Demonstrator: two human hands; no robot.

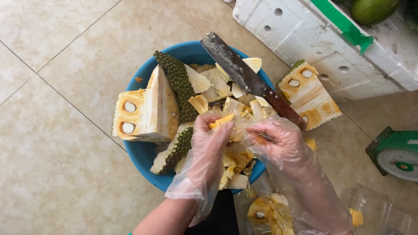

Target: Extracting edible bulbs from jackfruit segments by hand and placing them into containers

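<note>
Both my hands wear loose clear plastic gloves and meet over a blue basin (pixel 141 154) full of cut jackfruit. My left hand (pixel 208 139) pinches a yellow jackfruit pod (pixel 222 120) from the left. My right hand (pixel 278 141) grips the same piece from the right. A large jackfruit wedge (pixel 146 109) with white seeds rests on the basin's left rim. Strips of green spiky rind (pixel 178 82) lie in the basin. A big cleaver (pixel 244 74) with a dark wooden handle lies across the basin's far right rim, just beyond my right hand.
Another jackfruit wedge (pixel 309 93) leans on a white foam box (pixel 322 43) at upper right. A green fruit (pixel 372 9) sits in that box. A green weighing scale (pixel 396 152) stands at right. Clear plastic bag with peeled pods (pixel 267 213) lies below my hands. Beige tiled floor (pixel 56 143).
</note>
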